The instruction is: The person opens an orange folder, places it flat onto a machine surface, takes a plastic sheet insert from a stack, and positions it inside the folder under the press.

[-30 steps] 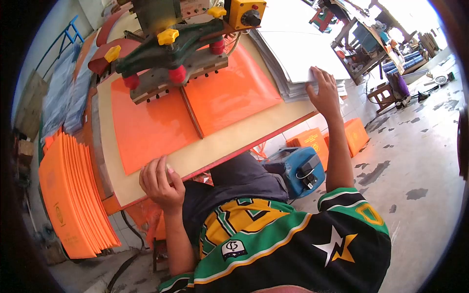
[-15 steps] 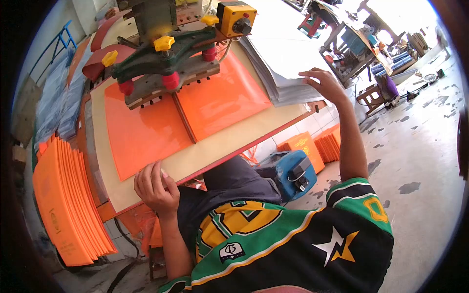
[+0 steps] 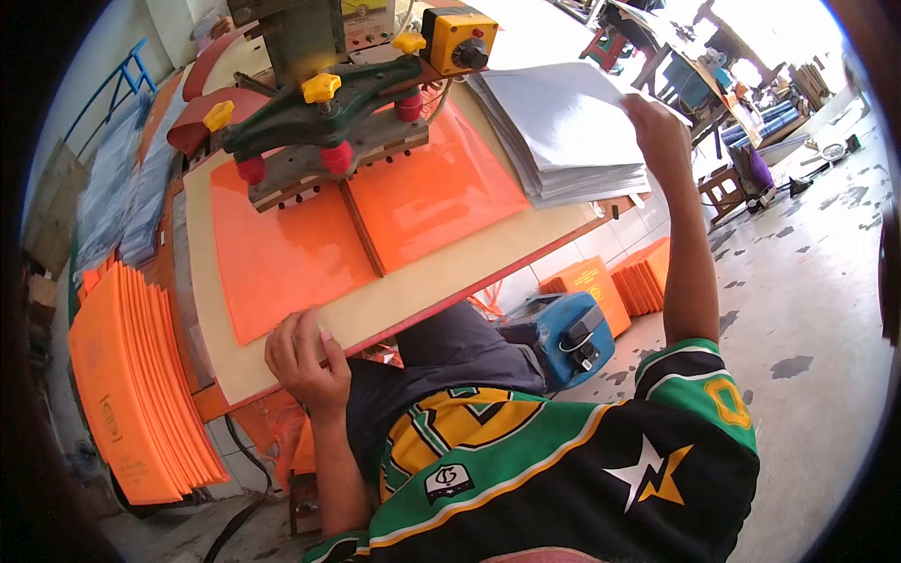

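My right hand (image 3: 664, 141) pinches the corner of a glossy white sheet (image 3: 572, 108), which bends up from the stack of white sheets (image 3: 591, 183) at the table's right side. My left hand (image 3: 310, 364) rests on the cream board (image 3: 422, 298) by its front edge, fingers lying close to the near corner of an orange plastic cover (image 3: 291, 253). That cover lies spread on the board, with a dark bar (image 3: 361, 230) along its middle. Above its far part sits the green press head (image 3: 328, 122) with yellow knobs and red feet.
A yellow control box (image 3: 458, 42) is beside the press. Orange printed folders (image 3: 131, 394) stand in a row at left; more orange folders (image 3: 591, 289) are on the floor behind a blue machine (image 3: 563, 342). Clear plastic sheets (image 3: 113, 188) lie at far left.
My right hand has moved up and right, peeling up the corner of the top white sheet. My left hand stays at the board's edge. The view has shifted slightly.
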A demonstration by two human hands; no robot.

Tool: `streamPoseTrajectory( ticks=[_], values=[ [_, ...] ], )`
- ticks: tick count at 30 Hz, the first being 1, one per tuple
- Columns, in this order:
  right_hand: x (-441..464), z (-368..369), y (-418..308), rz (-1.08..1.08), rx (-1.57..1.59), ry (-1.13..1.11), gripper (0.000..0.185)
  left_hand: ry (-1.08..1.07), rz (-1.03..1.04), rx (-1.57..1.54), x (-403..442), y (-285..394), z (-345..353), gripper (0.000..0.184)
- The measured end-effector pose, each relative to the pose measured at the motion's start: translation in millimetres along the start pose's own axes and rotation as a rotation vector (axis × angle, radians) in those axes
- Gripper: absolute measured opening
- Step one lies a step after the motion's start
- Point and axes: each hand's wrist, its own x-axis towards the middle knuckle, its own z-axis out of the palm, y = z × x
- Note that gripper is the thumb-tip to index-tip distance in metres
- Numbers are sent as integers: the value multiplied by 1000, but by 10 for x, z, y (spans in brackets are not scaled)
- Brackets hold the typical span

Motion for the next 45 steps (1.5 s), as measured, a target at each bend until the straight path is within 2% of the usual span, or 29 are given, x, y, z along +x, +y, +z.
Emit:
streamPoseTrajectory(
  ticks=[3, 4, 5, 6, 8, 10, 12, 13, 15, 16, 18, 20, 21, 22, 24, 25, 27, 29, 30, 33, 37, 39, 41, 43, 45],
  values=[
    [-245, -189, -271, -103, 0, -143, 14, 26, -78, -180, 80, 171, -115, 30],
    [-353, -250, -371, -114, 13, -195, 17, 47, -94, -336, 80, 242, -131, 29],
    [-457, -301, -470, -87, 117, -261, 16, 66, -110, -495, 78, 326, -147, 29],
    [-549, -341, -561, -59, 222, -325, 15, 60, -109, -497, 82, 433, -163, 29],
    [-722, -349, -725, -82, 423, -341, 13, -170, -31, -788, 120, 693, -184, 30],
    [-830, -427, -962, -89, 451, -432, 12, -507, -84, -1008, 232, 984, -208, 39],
    [-904, -471, -1159, -151, 558, -423, 11, -711, -72, -1252, 177, 1177, 24, 63],
    [-921, -503, -1270, -148, 648, -424, 12, -713, -68, -1251, 158, 1294, 107, 63],
    [-919, -587, -1454, -157, 777, -459, 13, -946, -451, -1689, 123, 1517, 241, 86],
    [-909, -613, -1543, -155, 828, -476, 15, -950, -454, -1687, 120, 1590, 301, 86],
    [-908, -585, -1663, -215, 921, -466, 18, -965, -738, -1995, 121, 1691, 386, 92],
    [-890, -583, -1770, -131, 1014, -639, 20, -961, -726, -1987, 133, 1737, 353, 88],
    [-901, -529, -1821, -32, 1213, -733, 22, -955, -708, -1981, 132, 1739, 336, 84],
    [-898, -481, -1813, -41, 1270, -773, 25, -1092, -791, -1896, 106, 1686, 318, 65],
    [-839, -361, -1727, -88, 1163, -705, 27, -976, -1012, -1989, 64, 1794, 257, 41],
    [-753, -316, -1641, -129, 1005, -600, 27, -970, -1015, -1984, 8, 1765, 289, 41],
    [-579, -163, -1401, 27, 871, -489, 29, -1031, -1157, -1928, -125, 1698, 404, 32],
    [-440, 211, -988, 88, 776, -270, 33, -1048, -1185, -1885, -109, 1672, 404, 37],
    [-377, 371, -772, 76, 631, -188, 40, -1053, -1200, -1864, -108, 1658, 409, 40],
    [-276, 818, -168, 189, 346, -283, 67, -1042, -1159, -1887, -149, 1612, 422, 43],
    [-256, 902, -95, 223, 126, -377, 88, -989, -1174, -1921, -153, 1593, 355, 44],
    [-181, 811, -129, 235, 82, -435, 92, -970, -1140, -1725, -258, 1535, 428, 44],
    [-136, 822, -55, 255, 38, -482, 97, -951, -1087, -1667, -382, 1443, 507, 43],
    [-104, 918, 170, 273, 179, -536, 96, -926, -1029, -1609, -423, 1388, 515, 42],
    [-83, 886, 303, 274, 232, -568, 92, -760, -834, -1571, -402, 1363, 468, 37]
  ],
)
